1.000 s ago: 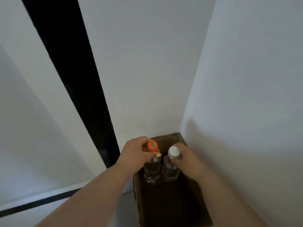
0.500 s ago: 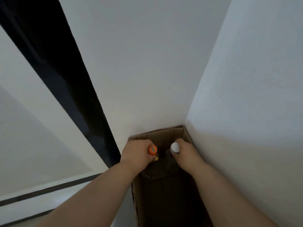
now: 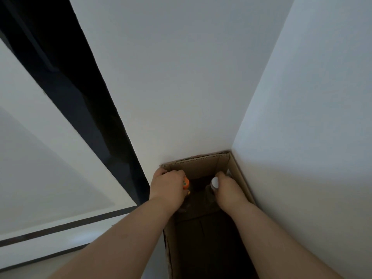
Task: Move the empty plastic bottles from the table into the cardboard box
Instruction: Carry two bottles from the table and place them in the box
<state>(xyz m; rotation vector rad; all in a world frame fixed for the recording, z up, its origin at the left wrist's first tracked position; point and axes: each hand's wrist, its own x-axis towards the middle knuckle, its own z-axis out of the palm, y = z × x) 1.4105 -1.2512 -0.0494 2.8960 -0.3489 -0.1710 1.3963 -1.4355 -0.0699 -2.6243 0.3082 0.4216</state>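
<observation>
Walls (image 3: 181, 77) first: white, meeting in a corner just beyond the fingers, one face behind them, the other (image 3: 312, 137) close along the right fingers' outer side. Dark vertical gap (image 3: 76, 97) well off to the left of the left fingers, slanting down toward the box's left corner. Dark band (image 3: 60, 226) along the base of the white surface, below and left of the left forearm.

Cardboard box (image 3: 239, 178) next: open-topped, pushed into that corner, back wall just past the fingertips, right wall touching the side wall, interior deep in shadow. Both forearms reaching down over its near part; nothing between hands and the opening.

Left hand (image 3: 168, 185) at the box's left wall, fingers (image 3: 175, 174) curled tight round the neck of the orange-capped bottle (image 3: 186, 183), only the cap and a dim stretch of clear body showing below the palm, inside the box.

Right hand (image 3: 225, 190) near the right wall, fingers (image 3: 220, 175) closed about the neck of the white-capped bottle (image 3: 214, 182), cap peeking at the thumb side, body a faint shape below, also inside the box. Bottles side by side, a dark gap between them. Cannot tell whether either base rests on the box floor. Glint (image 3: 228, 172) of something clear just beyond the right fingertips, too small to identify.
</observation>
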